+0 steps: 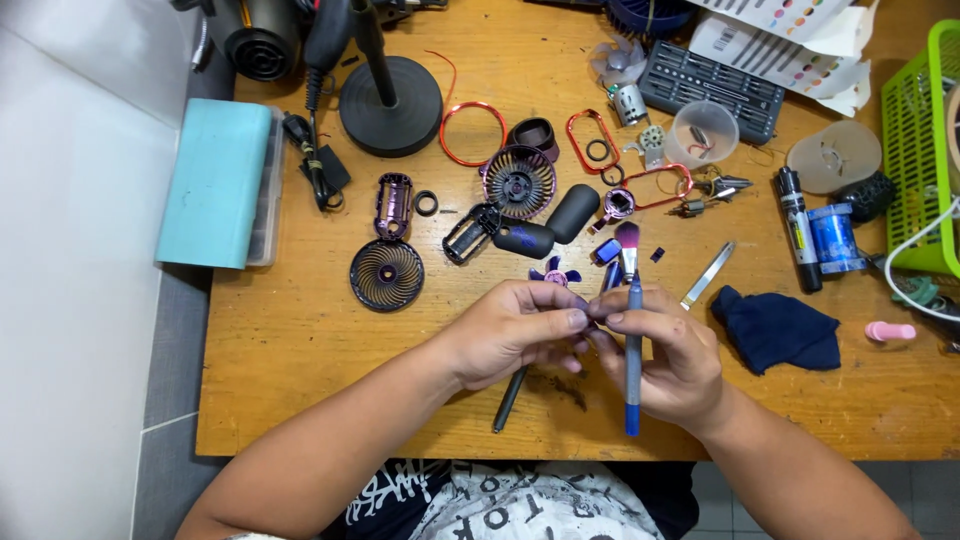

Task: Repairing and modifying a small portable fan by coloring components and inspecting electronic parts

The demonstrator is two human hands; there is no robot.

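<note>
left hand [515,330] and right hand [665,355] meet above the tabletop [300,340], fingertips pinching a small part between them, too hidden to identify; right grip also clenched on a blue brush [632,330], bristles up; purple propeller [555,273] just beyond the hands; dark cloth [778,328] to the right.
</note>
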